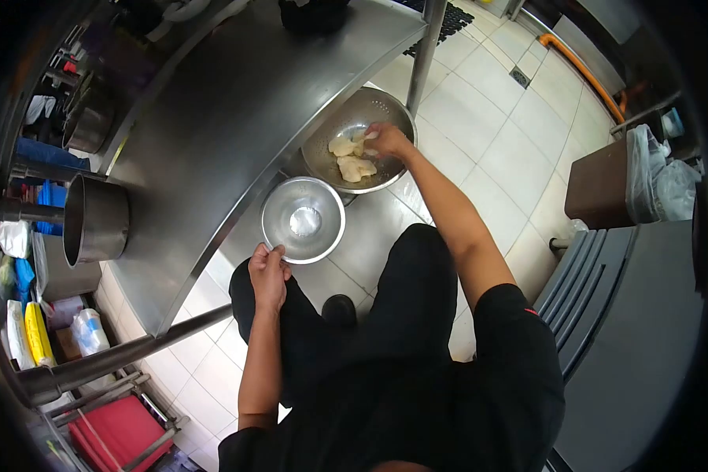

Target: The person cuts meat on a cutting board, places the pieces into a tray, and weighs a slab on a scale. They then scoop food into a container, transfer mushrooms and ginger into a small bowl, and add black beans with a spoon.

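My left hand (pixel 269 277) is closed on the near rim of a small metal bowl (pixel 328 242), which has nothing visible in it apart from a bright reflection at its bottom. Beyond it stands a larger metal colander (pixel 397 114), perforated near its rim, with a few pale pieces of what looks like raw chicken (pixel 355 168) inside. My right hand (pixel 387 141) reaches into the colander from the right. Its fingers are bent round one pale piece, and the fingertips are partly hidden.
A steel table (pixel 220 118) stands to the left, its edge overhanging the colander. At its far left is a deep metal pot (pixel 96 220). A brown bin (pixel 602 182) with a plastic liner and a grey slatted unit (pixel 637 338) stand on the right. Pale tiles (pixel 468 102) cover the floor.
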A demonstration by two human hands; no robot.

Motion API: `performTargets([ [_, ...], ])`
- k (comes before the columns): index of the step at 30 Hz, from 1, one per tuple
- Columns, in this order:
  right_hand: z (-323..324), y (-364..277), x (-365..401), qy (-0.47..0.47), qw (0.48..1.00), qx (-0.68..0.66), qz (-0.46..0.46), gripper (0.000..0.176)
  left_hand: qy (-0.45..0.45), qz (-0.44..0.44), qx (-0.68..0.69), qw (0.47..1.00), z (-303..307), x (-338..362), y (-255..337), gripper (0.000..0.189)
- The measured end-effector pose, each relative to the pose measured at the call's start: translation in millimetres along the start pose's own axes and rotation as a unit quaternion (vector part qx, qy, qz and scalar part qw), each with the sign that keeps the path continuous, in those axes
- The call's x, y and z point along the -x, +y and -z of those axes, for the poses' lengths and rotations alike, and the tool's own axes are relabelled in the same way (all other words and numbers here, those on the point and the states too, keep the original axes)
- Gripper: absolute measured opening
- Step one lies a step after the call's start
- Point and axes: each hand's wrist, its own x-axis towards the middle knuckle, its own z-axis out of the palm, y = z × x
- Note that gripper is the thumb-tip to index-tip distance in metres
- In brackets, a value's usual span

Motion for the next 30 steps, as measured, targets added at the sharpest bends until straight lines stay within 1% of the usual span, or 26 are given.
performTargets([
  [1,5,-4,4,-0.001,1.000,0.006,-0.001,0.035,-0.003,0.004,-0.011,1.000,-1,-3,0,0.011],
  [3,14,-9,12,-0.039,0.993,-0.106,-0.011,0.030,-0.012,0.004,0.016,1.000,4,-19,-18,0.010],
  [4,17,-14,19,-0.043,0.988,-0.149,-0.008,0.024,-0.022,0.002,0.036,0.999,5,-27,-23,0.010],
  [5,20,-24,27,-0.045,0.989,-0.144,-0.006,0.024,-0.019,0.001,0.040,0.999,-1,-31,-21,0.010],
  [6,23,-33,37,-0.078,0.959,-0.272,-0.018,0.021,-0.021,-0.002,0.034,0.999,-11,-34,-20,0.009],
  [7,27,-43,44,-0.110,0.912,-0.395,-0.029,0.019,-0.023,-0.006,0.028,0.999,-21,-38,-18,0.009],
  [8,31,-50,50,-0.177,0.890,-0.420,-0.004,0.015,-0.024,0.005,0.004,1.000,-28,-43,-18,0.015],
  [9,30,-58,56,-0.180,0.891,-0.416,-0.003,0.015,-0.021,0.003,0.009,1.000,-32,-48,-20,0.015],
  [11,23,-79,81,-0.208,0.898,-0.386,0.025,0.014,-0.065,0.017,0.039,0.997,-39,-55,-26,0.012],
  [12,16,-83,89,-0.219,0.890,-0.398,0.046,0.014,-0.061,0.018,0.042,0.997,-44,-58,-28,0.012],
  [15,-2,-105,110,-0.230,0.885,-0.405,0.029,0.017,-0.070,0.022,0.035,0.997,-54,-60,-31,0.010],
  [16,-8,-104,106,-0.231,0.904,-0.357,0.040,0.017,-0.078,0.018,0.045,0.996,-56,-61,-31,0.010],
  [17,-13,-102,105,-0.229,0.905,-0.357,0.040,0.017,-0.087,0.014,0.055,0.995,-57,-61,-31,0.009],
  [19,-21,-98,104,-0.194,0.946,-0.252,0.058,0.016,-0.083,0.012,0.063,0.994,-60,-62,-30,0.010],
  [20,-22,-94,102,-0.208,0.945,-0.240,0.077,0.021,-0.075,0.011,0.070,0.995,-60,-62,-30,0.012],
  [21,-24,-90,100,-0.210,0.945,-0.239,0.077,0.021,-0.073,0.011,0.071,0.995,-60,-62,-30,0.012],
  [23,-29,-84,101,-0.219,0.907,-0.346,0.098,0.035,-0.064,0.005,0.055,0.996,-60,-62,-31,0.012],
  [24,-32,-78,96,-0.215,0.903,-0.358,0.101,0.046,-0.064,0.007,0.055,0.996,-59,-61,-32,0.010],
  [25,-33,-78,97,-0.216,0.903,-0.358,0.099,0.046,-0.063,0.008,0.056,0.996,-56,-63,-38,0.010],
  [27,-37,-82,103,-0.171,0.926,-0.314,0.118,0.049,-0.065,0.002,0.042,0.997,-48,-75,-61,0.007],
  [28,-40,-81,106,-0.177,0.921,-0.321,0.134,0.043,-0.060,0.006,0.050,0.997,-48,-75,-63,0.004],
  [29,-39,-80,107,-0.173,0.922,-0.320,0.134,0.043,-0.063,0.006,0.051,0.997,-48,-76,-64,0.004],
  [30,-37,-80,108,-0.145,0.952,-0.183,0.200,0.035,-0.057,0.016,0.056,0.997,-46,-75,-66,0.004],
])
